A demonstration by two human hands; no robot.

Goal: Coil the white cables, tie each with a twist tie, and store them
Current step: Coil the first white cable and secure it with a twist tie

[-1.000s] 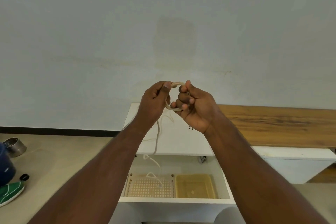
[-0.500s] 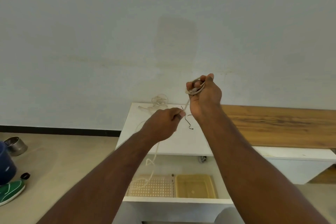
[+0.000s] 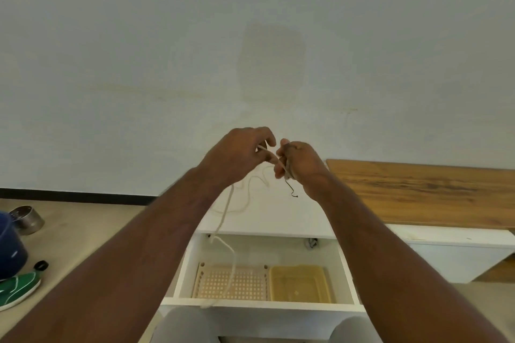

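Both hands were up at chest height over the white cabinet top [image 3: 278, 217], nearly touching. Left hand [image 3: 237, 157] pinched the white cable [image 3: 226, 209] between thumb and fingers, feeding it across. Right hand [image 3: 299, 163] was curled round the small coil, which was mostly hidden in the fist; a few strands showed at the fingertips. Dark twist tie [image 3: 291, 189] hung out of the bottom of the right fist, curled at the end, free of the cable.

Cable slack ran down from the left hand, across the cabinet top, over the edge and into the open drawer [image 3: 262, 302] below, where it lay on the perforated tray [image 3: 250, 284] and trailed over the near lip. Yellow tray [image 3: 299, 282] sat just right of it. Another loose bit of cable lay on the cabinet top behind the hands.

My read: coiling was mid-way, with lots of slack left.

How to do it well:
- keep loops the same size, stacked flat in the right fist
- let the left hand slide down the cable for each new loop, and don't yank, since the tail could snag on the drawer lip
- let the cable roll between the fingers so twist doesn't build up
- keep the tie trapped but clear of the loops, ready to wrap once the tail is in

Risk: loops springing open if the right grip relaxed during the tie.
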